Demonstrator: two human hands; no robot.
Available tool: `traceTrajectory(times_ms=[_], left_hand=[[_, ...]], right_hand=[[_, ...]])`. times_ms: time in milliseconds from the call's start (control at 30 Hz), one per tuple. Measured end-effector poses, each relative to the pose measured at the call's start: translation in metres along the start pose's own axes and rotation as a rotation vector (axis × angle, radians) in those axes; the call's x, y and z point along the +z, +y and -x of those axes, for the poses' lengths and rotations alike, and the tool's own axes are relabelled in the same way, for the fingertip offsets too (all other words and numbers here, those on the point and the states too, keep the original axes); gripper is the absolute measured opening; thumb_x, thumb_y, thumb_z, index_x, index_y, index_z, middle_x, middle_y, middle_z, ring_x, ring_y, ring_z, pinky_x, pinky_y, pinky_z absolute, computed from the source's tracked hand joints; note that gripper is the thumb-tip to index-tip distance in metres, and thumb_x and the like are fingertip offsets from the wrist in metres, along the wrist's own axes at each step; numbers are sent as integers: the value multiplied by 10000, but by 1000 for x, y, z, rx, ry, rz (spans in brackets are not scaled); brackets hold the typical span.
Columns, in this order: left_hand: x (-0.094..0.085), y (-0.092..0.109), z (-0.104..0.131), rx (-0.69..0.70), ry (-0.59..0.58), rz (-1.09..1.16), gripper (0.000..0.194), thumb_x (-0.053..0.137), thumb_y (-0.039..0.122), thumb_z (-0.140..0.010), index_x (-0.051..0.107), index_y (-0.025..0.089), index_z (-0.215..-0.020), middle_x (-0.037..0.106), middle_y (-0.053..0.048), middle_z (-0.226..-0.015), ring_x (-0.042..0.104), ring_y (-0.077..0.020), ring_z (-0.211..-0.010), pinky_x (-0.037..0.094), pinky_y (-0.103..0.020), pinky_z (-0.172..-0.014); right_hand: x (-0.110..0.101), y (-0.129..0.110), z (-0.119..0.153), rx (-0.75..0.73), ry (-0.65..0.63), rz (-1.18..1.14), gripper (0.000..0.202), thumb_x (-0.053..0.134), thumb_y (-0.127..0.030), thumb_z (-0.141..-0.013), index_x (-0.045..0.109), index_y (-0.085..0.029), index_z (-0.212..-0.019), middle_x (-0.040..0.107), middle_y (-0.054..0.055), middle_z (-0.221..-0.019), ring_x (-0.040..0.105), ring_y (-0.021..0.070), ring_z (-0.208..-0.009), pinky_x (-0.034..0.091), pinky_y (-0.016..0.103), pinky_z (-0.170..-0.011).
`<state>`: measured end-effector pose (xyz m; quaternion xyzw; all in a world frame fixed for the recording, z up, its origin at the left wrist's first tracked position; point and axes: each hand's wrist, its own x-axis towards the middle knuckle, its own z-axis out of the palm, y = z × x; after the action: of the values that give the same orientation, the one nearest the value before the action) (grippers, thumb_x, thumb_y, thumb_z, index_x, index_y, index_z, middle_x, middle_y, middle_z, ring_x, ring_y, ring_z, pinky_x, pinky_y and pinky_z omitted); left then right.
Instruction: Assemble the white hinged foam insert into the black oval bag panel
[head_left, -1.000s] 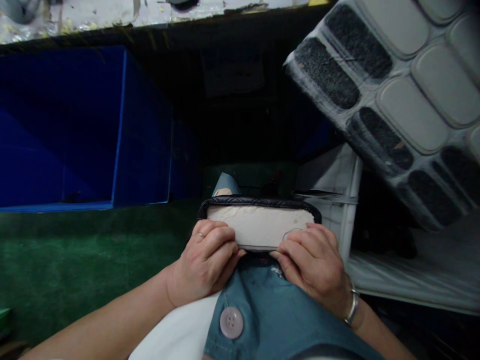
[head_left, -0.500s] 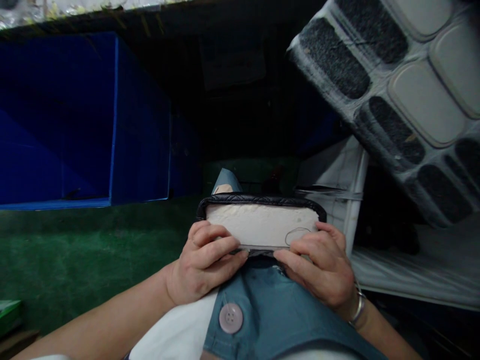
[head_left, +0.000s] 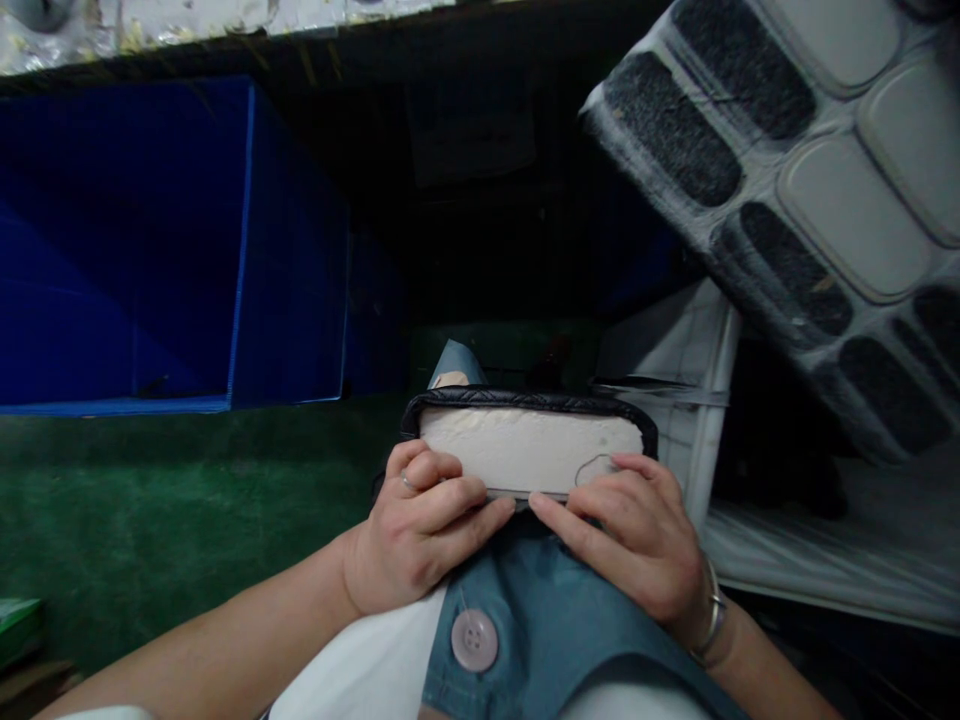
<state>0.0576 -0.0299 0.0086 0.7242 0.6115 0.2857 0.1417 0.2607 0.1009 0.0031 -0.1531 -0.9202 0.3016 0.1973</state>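
A white foam-like block (head_left: 525,445) in a black quilted cover (head_left: 525,397) lies across my lap, its pale face turned up. The cover wraps over the far edge and both ends. My left hand (head_left: 431,525) grips the near edge on the left, thumb and fingers pressed along the rim. My right hand (head_left: 634,530) grips the same edge on the right. The two thumbs almost meet at the middle of the edge. A thin dark curved line shows on the block by my right fingers. The underside is hidden.
A blue bin (head_left: 292,250) stands open on the left, on the green floor (head_left: 187,510). A plastic-wrapped stack of dark and pale pads (head_left: 855,215) leans in at the upper right, above a white frame (head_left: 712,390). A worktop edge (head_left: 225,35) crosses the top.
Both thumbs have slid inward along the near edge and are closer together. The covered block has shifted slightly right in view.
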Motion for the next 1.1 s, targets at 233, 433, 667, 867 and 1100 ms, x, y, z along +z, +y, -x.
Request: traceTrajectory(times_ms=[233,433,667,867,1100], left_hand=[[4,0,0,39,27,18,253,463,165,-917,672,164,-1061,683,-31,-851,488,-182,-832,330,-402,-795],[5,-5,-2,113,17,15,238,454,167,-921,680,184,-995,683,-25,-851,529,-165,-829,358,-392,-816],[1,-4,4,94,16,12,236,473,157,-898,681,166,-1007,687,-44,-863,525,-184,-846,351,-434,-863],[-5,-1,11,-5,52,-68,231,561,119,-847,683,177,-1033,636,-49,-803,510,-196,-865,377,-445,-864],[-2,-4,13,62,39,-40,193,582,121,-841,684,184,-992,668,-22,-822,514,-186,-863,373,-432,-860]], right_hand=[[2,-1,-5,-97,10,-15,187,531,-109,-870,702,-132,-944,682,9,-745,543,128,-728,413,433,-903],[6,7,-3,-166,19,-64,182,524,-101,-870,692,-143,-926,678,-10,-746,537,117,-710,405,473,-954],[3,6,-1,-160,-5,-59,181,541,-84,-848,693,-129,-935,658,11,-750,541,126,-736,444,449,-938],[6,8,1,-195,14,-66,185,546,-81,-842,686,-133,-950,654,10,-755,538,123,-738,451,439,-946],[1,5,2,-124,-37,-49,204,532,-71,-847,695,-115,-962,640,33,-739,537,137,-730,454,416,-879]])
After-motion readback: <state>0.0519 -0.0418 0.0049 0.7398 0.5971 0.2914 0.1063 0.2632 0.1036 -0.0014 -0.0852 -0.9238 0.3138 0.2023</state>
